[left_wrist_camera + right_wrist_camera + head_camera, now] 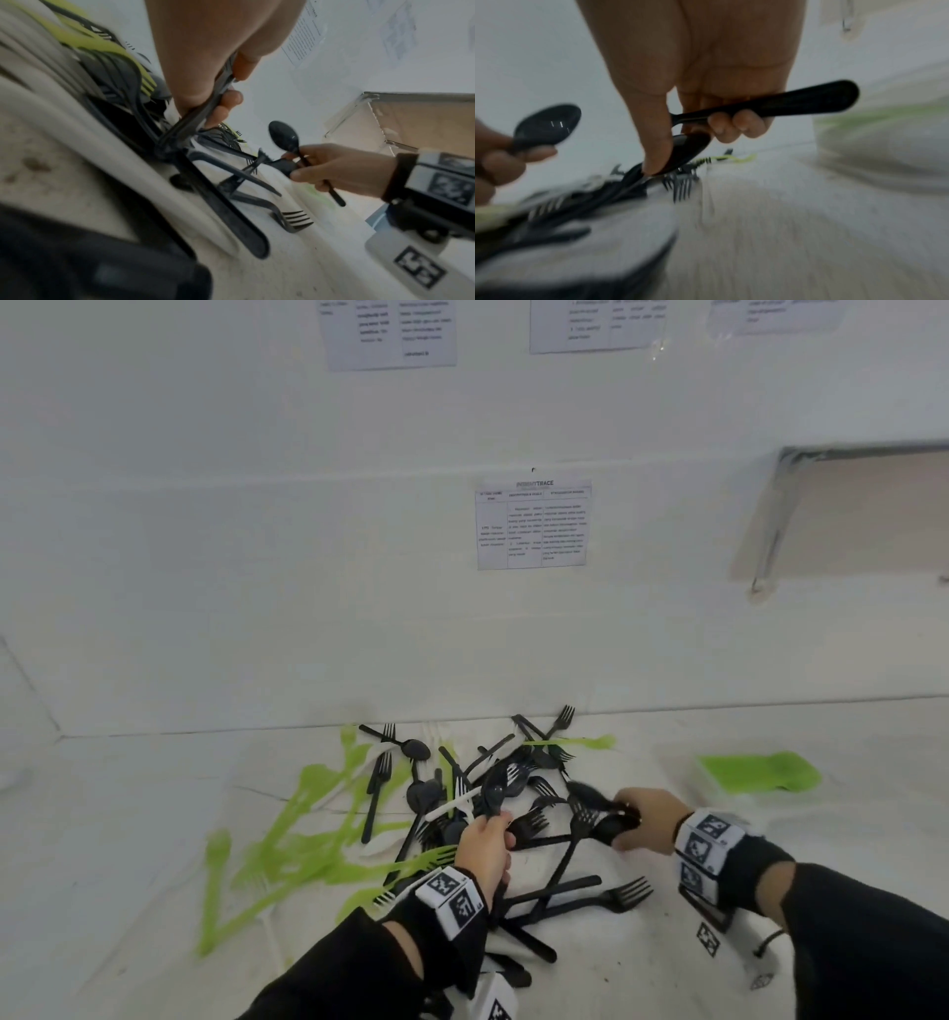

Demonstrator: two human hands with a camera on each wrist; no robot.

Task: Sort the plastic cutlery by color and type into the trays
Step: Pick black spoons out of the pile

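Note:
A tangled pile of black cutlery [534, 819] lies mid-table, with green forks and spoons [287, 839] spread to its left and a few white pieces among them. My left hand [485, 842] grips a black spoon [495, 793] by the handle, bowl up; its handle [200, 113] shows between my fingers. Just right of the pile, my right hand [642, 819] holds black spoons [603, 816]. One spoon handle [808, 101] sticks out past the curled fingers, and a second bowl [687, 150] sits under the thumb.
At the right stands a clear tray [678, 765] holding stacked green cutlery [760, 773]. Loose black forks [616, 896] lie near me between my arms. A white wall with taped paper sheets [531, 523] rises directly behind the pile.

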